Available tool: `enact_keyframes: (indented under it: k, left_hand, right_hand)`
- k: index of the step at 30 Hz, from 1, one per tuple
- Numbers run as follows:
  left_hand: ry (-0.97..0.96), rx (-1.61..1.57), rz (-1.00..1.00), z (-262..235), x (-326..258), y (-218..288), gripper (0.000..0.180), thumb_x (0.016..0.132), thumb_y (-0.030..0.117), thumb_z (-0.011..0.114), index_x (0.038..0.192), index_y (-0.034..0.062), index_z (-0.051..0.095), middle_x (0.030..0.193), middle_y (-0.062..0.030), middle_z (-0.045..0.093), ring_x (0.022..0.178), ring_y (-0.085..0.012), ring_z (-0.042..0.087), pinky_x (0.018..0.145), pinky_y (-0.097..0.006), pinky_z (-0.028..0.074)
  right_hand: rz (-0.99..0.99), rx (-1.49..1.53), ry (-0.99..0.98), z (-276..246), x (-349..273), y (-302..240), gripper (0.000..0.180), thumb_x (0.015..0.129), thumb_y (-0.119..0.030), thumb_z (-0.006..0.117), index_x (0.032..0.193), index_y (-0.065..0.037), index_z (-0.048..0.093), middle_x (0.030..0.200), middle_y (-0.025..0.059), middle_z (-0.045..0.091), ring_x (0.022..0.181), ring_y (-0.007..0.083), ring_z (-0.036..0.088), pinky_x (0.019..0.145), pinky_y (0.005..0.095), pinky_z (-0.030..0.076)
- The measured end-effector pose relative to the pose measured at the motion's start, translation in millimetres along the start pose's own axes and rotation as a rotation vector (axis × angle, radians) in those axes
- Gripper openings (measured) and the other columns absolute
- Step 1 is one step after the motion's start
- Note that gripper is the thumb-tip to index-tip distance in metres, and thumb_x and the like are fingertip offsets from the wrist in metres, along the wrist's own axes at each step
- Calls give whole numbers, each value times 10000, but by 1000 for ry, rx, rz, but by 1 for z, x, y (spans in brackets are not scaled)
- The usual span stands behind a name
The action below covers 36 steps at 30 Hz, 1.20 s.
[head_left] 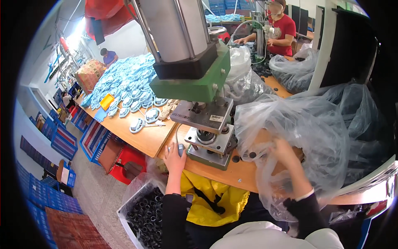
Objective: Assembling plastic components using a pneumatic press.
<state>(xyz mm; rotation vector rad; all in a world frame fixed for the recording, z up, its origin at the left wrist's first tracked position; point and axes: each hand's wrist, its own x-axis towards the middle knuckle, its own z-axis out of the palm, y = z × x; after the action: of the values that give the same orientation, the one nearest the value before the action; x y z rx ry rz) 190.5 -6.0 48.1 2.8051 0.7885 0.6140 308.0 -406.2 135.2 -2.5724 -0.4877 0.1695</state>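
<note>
My left hand (174,159) is at the table edge, its fingers and thumb around a small grey switch box (181,150) with a cable. Just right of it stands a press with a green head (195,85). Its metal upper die plate (203,114) hangs above a lower die plate (209,139), with a round black part (206,136) between them. My right hand (284,152) reaches into a large clear plastic bag (306,124); the film and blur hide its fingertips. A black disc (252,155) lies beside that hand.
A white crate (124,216) of black rings stands low on the left, next to yellow cloth (219,199). Light-blue parts (128,83) are heaped on the wooden table (145,139). Blue crates (93,141) and a red stool (128,164) stand left. A person in red (282,31) works across.
</note>
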Motion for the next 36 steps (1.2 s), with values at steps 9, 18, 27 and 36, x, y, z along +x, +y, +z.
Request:
enact_keyframes:
  k: [9,18,27,36]
  left_hand:
    - [28,-47,46,0,0,4,532,824,373,576,1275,102,498,1361,-84,445,1297,-354,321,990,-513,320]
    - [29,-22,97,5,0,-2,542,815,337,591,1283,86,480,1361,-103,438,1276,-381,348,968,-502,357]
    - [226,-138,112,1,-4,-6,558,835,313,585,1304,46,444,1392,-129,397,1289,-402,318,1029,-513,262]
    - [215,-1068,233,-80,28,145,506,707,81,682,1163,-55,512,1167,-175,557,1069,-237,523,944,-351,364]
  right_hand:
    - [160,-99,250,37,84,95,665,790,-51,532,1398,-25,265,1403,252,315,1280,381,345,1055,395,295]
    - [173,35,371,26,45,98,697,789,83,443,1410,-195,288,1387,251,339,1298,360,320,1070,402,254]
    - [199,36,584,-1,48,64,479,818,-94,572,1269,-105,413,1103,260,552,1013,415,535,852,431,428]
    - [-33,199,613,-14,-54,30,263,760,-166,681,928,-6,557,1069,213,568,954,390,548,797,427,436]
